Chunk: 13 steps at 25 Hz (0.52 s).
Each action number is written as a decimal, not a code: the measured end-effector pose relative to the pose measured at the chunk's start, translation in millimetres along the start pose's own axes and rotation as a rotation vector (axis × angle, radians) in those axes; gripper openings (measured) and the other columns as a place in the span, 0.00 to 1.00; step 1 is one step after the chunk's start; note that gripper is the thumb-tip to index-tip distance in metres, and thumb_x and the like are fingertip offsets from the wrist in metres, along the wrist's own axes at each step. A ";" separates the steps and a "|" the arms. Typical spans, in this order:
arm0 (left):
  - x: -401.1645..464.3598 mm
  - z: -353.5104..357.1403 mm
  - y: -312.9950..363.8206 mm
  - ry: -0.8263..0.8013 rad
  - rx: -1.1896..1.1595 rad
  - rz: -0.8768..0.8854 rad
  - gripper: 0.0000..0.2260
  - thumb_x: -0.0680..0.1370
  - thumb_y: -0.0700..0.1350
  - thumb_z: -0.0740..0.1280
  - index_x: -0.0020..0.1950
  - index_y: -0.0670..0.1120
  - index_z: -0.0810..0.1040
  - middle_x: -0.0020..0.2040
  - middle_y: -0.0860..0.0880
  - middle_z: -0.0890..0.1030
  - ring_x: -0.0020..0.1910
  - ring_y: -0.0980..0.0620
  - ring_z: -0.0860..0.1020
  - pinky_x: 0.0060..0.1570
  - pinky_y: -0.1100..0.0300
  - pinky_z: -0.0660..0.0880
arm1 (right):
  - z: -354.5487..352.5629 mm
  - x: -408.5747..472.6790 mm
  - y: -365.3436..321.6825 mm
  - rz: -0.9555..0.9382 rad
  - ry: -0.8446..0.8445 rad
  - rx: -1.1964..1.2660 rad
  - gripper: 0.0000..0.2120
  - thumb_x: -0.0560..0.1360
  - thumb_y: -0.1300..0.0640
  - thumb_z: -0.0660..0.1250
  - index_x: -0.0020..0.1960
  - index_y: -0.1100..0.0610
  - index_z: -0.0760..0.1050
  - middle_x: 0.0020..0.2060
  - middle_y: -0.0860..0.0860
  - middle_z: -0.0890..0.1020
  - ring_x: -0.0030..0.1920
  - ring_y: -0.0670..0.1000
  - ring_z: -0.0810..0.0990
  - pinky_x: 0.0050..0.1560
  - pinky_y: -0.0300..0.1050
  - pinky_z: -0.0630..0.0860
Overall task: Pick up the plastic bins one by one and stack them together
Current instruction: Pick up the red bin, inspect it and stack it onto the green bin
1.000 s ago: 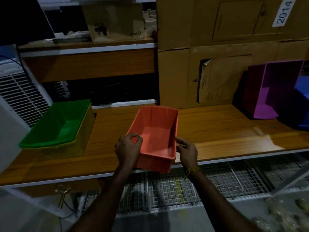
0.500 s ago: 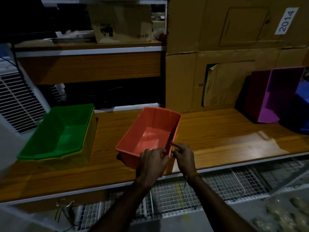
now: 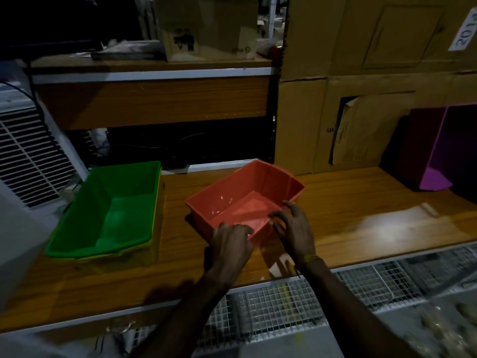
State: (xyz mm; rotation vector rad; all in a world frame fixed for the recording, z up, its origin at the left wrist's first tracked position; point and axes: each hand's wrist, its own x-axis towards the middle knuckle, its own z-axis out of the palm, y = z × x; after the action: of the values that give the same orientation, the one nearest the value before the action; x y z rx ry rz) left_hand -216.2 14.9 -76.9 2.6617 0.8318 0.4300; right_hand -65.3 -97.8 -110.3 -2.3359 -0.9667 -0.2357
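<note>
A red plastic bin [image 3: 247, 182] sits at an angle in the middle of the wooden table [image 3: 361, 202]; I cannot tell whether it rests flat or is slightly raised. My left hand [image 3: 232, 246] grips its near corner, fingers curled over the rim. My right hand [image 3: 294, 228] hovers at the bin's near-right wall with fingers spread. To the left, a green bin [image 3: 113, 202] sits nested inside a yellow bin [image 3: 156, 244]. A purple bin [image 3: 454, 140] lies on its side at the far right.
Stacked cardboard boxes [image 3: 361, 73] stand behind the table at the right. A raised wooden shelf [image 3: 154, 99] with a small box spans the back left. A white vented unit [image 3: 25, 156] stands at the left. Wire mesh [image 3: 284, 306] lies below the table's front edge.
The red bin has turned counter-clockwise and shifted away from the table's front edge. My left hand moved from its left wall to the near corner. My right hand's fingers have spread.
</note>
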 end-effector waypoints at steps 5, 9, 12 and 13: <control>15.7 -5.4 -50.4 0.103 -0.092 -0.093 0.17 0.73 0.37 0.65 0.56 0.54 0.83 0.53 0.52 0.84 0.54 0.49 0.78 0.50 0.54 0.79 | 14.4 16.2 -4.7 0.045 0.079 -0.149 0.06 0.75 0.56 0.70 0.52 0.51 0.82 0.49 0.56 0.81 0.49 0.60 0.77 0.52 0.56 0.74; 26.3 -1.3 -48.2 0.164 -0.036 -0.036 0.15 0.77 0.40 0.63 0.58 0.53 0.81 0.54 0.49 0.82 0.53 0.47 0.77 0.51 0.53 0.75 | 15.4 14.8 -15.3 0.085 0.086 -0.104 0.07 0.75 0.57 0.71 0.53 0.53 0.81 0.46 0.57 0.81 0.47 0.61 0.78 0.48 0.55 0.76; 25.9 13.4 -25.4 0.088 -0.050 0.024 0.17 0.78 0.43 0.63 0.67 0.52 0.75 0.64 0.46 0.76 0.61 0.44 0.73 0.60 0.51 0.72 | 13.6 8.3 -28.0 0.099 0.082 -0.042 0.10 0.77 0.59 0.68 0.58 0.54 0.81 0.48 0.59 0.81 0.48 0.61 0.77 0.47 0.55 0.76; 24.2 18.1 -16.2 0.053 -0.049 0.023 0.20 0.79 0.43 0.62 0.71 0.53 0.71 0.69 0.44 0.72 0.65 0.42 0.70 0.64 0.49 0.70 | 12.1 6.1 -30.7 0.107 0.106 0.018 0.11 0.77 0.60 0.67 0.59 0.55 0.80 0.48 0.59 0.81 0.49 0.61 0.78 0.48 0.54 0.76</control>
State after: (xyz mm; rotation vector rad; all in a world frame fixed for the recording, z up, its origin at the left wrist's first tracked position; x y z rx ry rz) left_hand -198.5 38.1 -94.9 2.6278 0.7961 0.5213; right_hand -82.8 -69.9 -103.7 -2.3251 -0.7874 -0.3028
